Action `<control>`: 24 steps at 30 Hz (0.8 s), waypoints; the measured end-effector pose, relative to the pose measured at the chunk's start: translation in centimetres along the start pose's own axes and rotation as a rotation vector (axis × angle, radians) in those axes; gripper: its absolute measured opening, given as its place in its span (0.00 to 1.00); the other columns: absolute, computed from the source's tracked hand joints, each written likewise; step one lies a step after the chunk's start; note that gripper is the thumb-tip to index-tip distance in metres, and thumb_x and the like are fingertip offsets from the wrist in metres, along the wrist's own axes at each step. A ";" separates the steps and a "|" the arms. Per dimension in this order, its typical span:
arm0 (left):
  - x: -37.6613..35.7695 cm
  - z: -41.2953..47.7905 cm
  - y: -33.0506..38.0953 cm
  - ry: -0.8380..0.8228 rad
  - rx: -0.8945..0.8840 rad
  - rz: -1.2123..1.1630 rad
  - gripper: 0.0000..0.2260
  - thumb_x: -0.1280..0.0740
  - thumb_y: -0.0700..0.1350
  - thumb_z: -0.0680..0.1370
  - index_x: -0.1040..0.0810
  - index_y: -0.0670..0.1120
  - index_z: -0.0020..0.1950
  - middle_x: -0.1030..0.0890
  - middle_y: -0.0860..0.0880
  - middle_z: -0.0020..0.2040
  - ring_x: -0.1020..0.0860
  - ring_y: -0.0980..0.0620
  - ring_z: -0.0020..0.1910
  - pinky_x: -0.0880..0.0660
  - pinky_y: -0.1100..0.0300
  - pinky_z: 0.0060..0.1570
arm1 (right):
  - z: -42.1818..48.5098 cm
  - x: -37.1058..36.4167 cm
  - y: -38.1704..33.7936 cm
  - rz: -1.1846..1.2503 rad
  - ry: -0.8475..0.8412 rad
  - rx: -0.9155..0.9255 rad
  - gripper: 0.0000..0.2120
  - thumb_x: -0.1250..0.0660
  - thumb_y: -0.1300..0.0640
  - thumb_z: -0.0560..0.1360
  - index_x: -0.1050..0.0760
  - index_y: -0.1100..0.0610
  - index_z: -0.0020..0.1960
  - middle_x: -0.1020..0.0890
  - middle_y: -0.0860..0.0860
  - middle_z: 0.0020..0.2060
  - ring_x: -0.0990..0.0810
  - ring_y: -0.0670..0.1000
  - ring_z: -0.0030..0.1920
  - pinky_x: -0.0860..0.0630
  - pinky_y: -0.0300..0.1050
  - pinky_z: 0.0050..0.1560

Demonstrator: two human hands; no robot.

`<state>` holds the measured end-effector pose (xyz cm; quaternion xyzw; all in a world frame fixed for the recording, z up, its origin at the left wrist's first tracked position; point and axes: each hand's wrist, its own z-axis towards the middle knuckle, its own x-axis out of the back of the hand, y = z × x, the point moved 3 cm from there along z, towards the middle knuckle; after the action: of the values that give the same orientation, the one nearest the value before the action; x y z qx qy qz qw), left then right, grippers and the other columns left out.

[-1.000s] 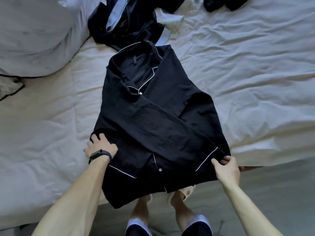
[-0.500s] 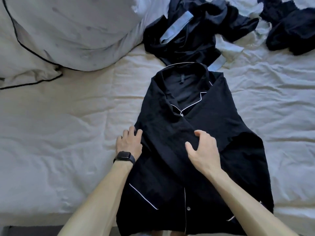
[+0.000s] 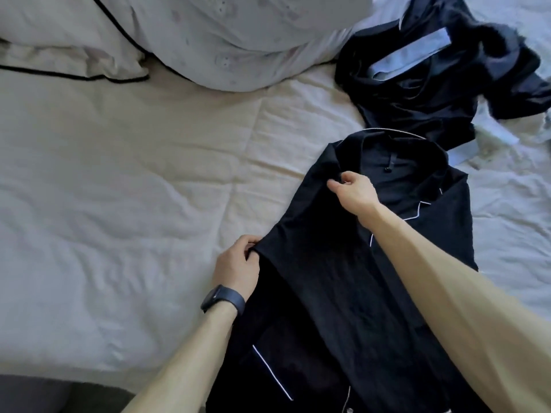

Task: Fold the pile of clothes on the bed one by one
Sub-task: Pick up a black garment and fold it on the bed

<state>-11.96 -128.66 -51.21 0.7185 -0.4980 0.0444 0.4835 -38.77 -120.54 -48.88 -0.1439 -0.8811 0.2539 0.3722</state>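
Black white-piped pyjama shirt (image 3: 343, 278) lay flat on a rumpled cream bedsheet (image 3: 119, 204) by its near edge, left hand (image 3: 238, 268) pinched the shirt's folded left edge, right hand (image 3: 354, 192) pinched fabric beside the collar, sheet stretched wide leftward, pile of dark clothes (image 3: 432, 84) just behind the collar.

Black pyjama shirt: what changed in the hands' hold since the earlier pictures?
Both hands stopped pressing flat: the left hand now pinches the pyjama shirt's left edge; the right hand moved up, pinching beside the collar. Shirt and clothes pile stay on the bed.

Rumpled cream bed (image 3: 119, 180), black-piped pillows (image 3: 223, 40), dark floor (image 3: 35, 394).
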 end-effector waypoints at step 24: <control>2.5 4.4 3.1 -0.181 0.149 0.440 0.23 0.50 0.63 0.82 0.26 0.51 0.41 0.22 0.50 0.38 0.26 0.51 0.37 0.31 0.56 0.38 | 0.4 -2.6 -3.1 0.146 0.045 0.132 0.15 0.30 0.44 0.75 0.23 0.47 0.60 0.17 0.41 0.49 0.20 0.39 0.48 0.23 0.40 0.52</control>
<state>-14.93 -133.71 -50.15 0.6275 -0.6791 0.1203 0.3615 -37.49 -124.38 -48.95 -0.1884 -0.8410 0.3347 0.3810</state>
